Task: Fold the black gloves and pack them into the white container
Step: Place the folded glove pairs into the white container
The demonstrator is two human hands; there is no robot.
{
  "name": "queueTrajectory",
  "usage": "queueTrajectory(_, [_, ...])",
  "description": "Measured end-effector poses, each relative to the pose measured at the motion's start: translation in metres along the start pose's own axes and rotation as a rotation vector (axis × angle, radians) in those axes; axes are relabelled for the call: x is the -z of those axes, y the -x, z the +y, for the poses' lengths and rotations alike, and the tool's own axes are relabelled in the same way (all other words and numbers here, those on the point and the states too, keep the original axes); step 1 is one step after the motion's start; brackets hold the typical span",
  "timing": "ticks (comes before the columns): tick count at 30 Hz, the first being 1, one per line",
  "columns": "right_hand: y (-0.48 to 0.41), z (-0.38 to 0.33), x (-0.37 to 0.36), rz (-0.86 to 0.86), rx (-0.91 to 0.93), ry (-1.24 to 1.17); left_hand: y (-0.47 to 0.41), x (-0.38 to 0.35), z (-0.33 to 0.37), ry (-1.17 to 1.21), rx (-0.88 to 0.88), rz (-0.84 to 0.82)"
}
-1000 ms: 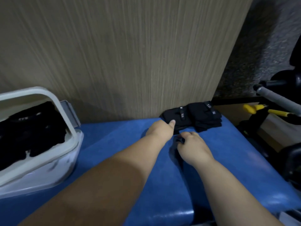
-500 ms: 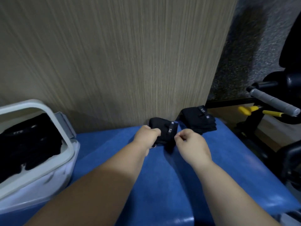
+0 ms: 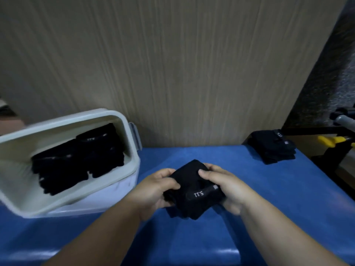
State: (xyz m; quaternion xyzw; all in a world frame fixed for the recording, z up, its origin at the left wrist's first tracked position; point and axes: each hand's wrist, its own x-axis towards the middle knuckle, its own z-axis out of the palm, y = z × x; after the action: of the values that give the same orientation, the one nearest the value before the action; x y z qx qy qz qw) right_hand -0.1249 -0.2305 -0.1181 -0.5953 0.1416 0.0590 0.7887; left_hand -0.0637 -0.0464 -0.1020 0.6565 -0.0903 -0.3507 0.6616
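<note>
I hold a folded black glove [image 3: 192, 196] with both of my hands. My left hand [image 3: 155, 189] grips its left side, with my thumb on top and my fingers curled under it. My right hand [image 3: 228, 191] grips its right side the same way, thumb on top. So the glove sits right between my two hands, over the middle of the blue table [image 3: 278, 204]. I cannot tell if it touches the table. A strap with small white writing runs across the near part of the glove.

The white container [image 3: 132, 150] stands on the left, near my left hand but not touching it. Its top is open, and more black gloves [image 3: 76, 162] lie inside it.

Another pile of black gloves [image 3: 272, 148] lies at the far right of the table, by the brown wall [image 3: 172, 73]. A yellow tool [image 3: 330, 141] is past it, off the table.
</note>
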Motion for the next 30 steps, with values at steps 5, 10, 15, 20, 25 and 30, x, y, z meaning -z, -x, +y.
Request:
queueTrajectory(5, [0.0, 0.017, -0.044, -0.025, 0.012, -0.131, 0.016, 0.031, -0.014, 0.295, 0.015, 0.037])
queueTrajectory(10, [-0.011, 0.029, -0.08, 0.103, 0.087, -0.196, 0.032, 0.056, -0.021, 0.33, -0.016, -0.027])
queueTrajectory(15, [-0.023, 0.034, -0.124, 0.133, 0.127, -0.129, 0.037, 0.096, -0.023, 0.247, -0.083, 0.219])
queueTrajectory(20, [-0.037, 0.029, -0.167, 0.037, 0.125, -0.005, 0.05, 0.133, -0.012, 0.22, -0.136, 0.408])
queueTrajectory(25, [-0.056, 0.018, -0.205, 0.011, 0.146, 0.069, 0.065, 0.163, -0.005, 0.242, -0.223, 0.485])
queueTrajectory(30, [-0.071, 0.011, -0.236, 0.053, 0.19, 0.11, 0.072, 0.181, 0.004, 0.264, -0.299, 0.556])
